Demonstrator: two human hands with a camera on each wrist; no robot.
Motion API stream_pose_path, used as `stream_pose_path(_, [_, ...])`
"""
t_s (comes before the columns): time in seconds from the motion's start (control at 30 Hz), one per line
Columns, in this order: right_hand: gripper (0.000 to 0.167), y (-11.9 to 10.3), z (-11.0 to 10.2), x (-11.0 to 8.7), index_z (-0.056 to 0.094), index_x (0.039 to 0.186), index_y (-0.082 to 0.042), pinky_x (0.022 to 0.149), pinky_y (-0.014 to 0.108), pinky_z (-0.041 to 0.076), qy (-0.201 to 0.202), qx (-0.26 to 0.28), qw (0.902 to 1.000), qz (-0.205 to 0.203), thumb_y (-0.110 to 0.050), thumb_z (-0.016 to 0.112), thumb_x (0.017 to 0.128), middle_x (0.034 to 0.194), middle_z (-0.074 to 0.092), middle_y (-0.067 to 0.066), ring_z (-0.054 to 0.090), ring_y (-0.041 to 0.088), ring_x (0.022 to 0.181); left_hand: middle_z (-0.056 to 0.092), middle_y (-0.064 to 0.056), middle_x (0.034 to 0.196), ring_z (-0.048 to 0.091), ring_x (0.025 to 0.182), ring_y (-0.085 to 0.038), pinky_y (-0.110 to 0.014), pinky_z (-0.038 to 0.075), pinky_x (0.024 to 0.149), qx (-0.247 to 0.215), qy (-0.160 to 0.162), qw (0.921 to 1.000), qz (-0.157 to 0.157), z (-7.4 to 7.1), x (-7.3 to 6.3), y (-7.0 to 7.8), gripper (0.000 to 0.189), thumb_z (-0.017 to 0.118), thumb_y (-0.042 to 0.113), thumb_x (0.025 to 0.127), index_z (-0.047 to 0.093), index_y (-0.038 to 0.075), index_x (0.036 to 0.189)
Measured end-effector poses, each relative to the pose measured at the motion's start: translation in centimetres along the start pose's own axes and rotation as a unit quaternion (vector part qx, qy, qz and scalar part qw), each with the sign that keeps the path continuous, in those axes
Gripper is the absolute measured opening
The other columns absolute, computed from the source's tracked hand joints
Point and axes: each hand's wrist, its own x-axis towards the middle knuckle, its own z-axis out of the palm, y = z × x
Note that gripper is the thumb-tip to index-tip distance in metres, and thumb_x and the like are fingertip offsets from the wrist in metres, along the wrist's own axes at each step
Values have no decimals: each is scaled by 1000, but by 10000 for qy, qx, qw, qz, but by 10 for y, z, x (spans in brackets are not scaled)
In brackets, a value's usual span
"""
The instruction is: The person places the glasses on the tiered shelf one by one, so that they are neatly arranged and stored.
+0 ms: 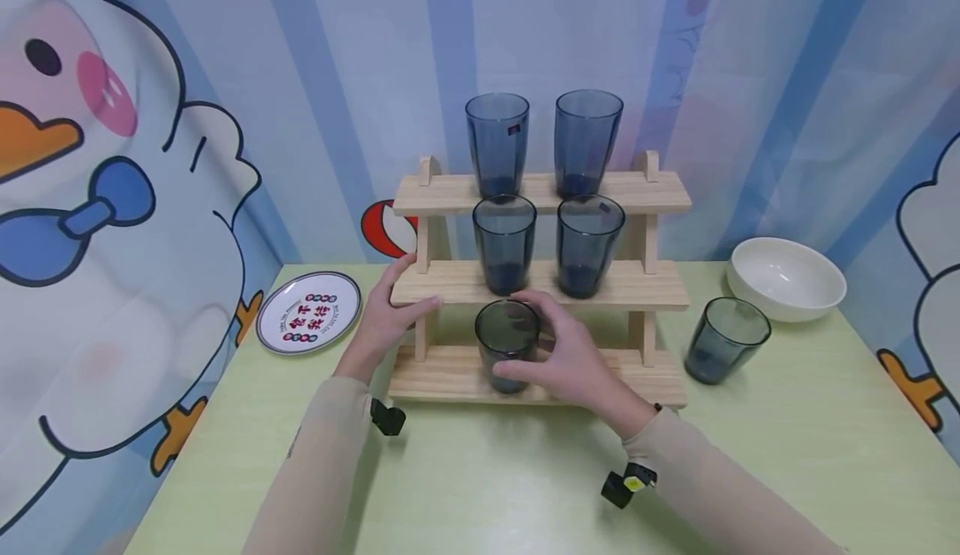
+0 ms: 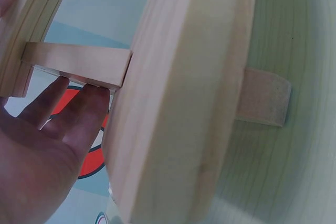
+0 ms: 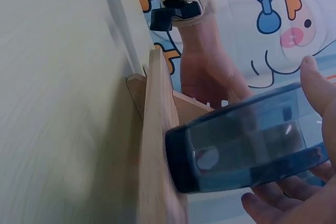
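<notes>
A three-tier wooden shelf rack stands on the table. On its bottom tier is a blue-grey glass, upright, which my right hand grips near the rim with thumb and fingers around it. In the right wrist view the base of this glass meets the board. My left hand holds the rack's left side at the middle tier, thumb at the board's front; the left wrist view shows its fingers against the side support. Two glasses stand on the middle tier, two more on the top.
One more blue-grey glass stands on the table to the right of the rack, leaning in view. Behind it is a white bowl. A white plate with red lettering lies at the left. A cartoon-printed curtain hangs behind.
</notes>
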Motion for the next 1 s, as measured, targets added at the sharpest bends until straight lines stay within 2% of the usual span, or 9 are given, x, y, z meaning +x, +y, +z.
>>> stream_pose_path(0.13, [90,0,-11,-6,48,154,-21,112,53,47,30,-222,9997,14,-25,96,78,144,61,5,59,28,132,44,-8,159,50,135,-31,-52,44,113,-9,-8,10000,6,1,-1,0,81,82,22,93,39,35,161])
stream_pose_path(0.4, [84,9,-41,-28,48,153,-14,113,50,46,172,-347,9986,-367,-17,93,82,147,59,7,56,32,137,46,-8,157,51,133,-31,-52,46,111,22,35,10000,13,1,1,-1,81,83,22,93,40,35,160])
stream_pose_path(0.53, [80,15,-57,-39,50,151,-8,113,35,47,395,-316,9964,-676,-7,91,82,148,58,11,55,31,138,45,-8,157,51,132,-31,-52,47,110,4,21,10000,-3,0,1,-1,82,83,22,93,40,35,161])
stream_pose_path(0.67, [79,18,-73,-49,51,150,-4,109,21,46,667,-476,9931,-845,0,89,81,148,58,15,56,19,137,45,-8,157,53,131,-31,-52,49,107,-25,5,10000,26,-1,1,-1,81,83,22,93,40,37,160])
stream_pose_path(0.77, [79,19,-85,-58,51,149,-2,108,21,47,877,-645,9909,-796,2,89,80,146,59,16,56,9,134,46,-8,156,53,130,-31,-52,50,106,-19,0,10000,41,0,1,-2,82,82,22,93,40,37,161])
stream_pose_path(1.0, [79,20,-110,-77,51,150,-4,104,14,46,1232,-1048,9847,-651,3,89,80,143,62,9,57,2,130,45,-8,157,54,130,-32,-52,50,106,16,9,10000,-50,0,0,-1,81,83,24,93,40,40,160])
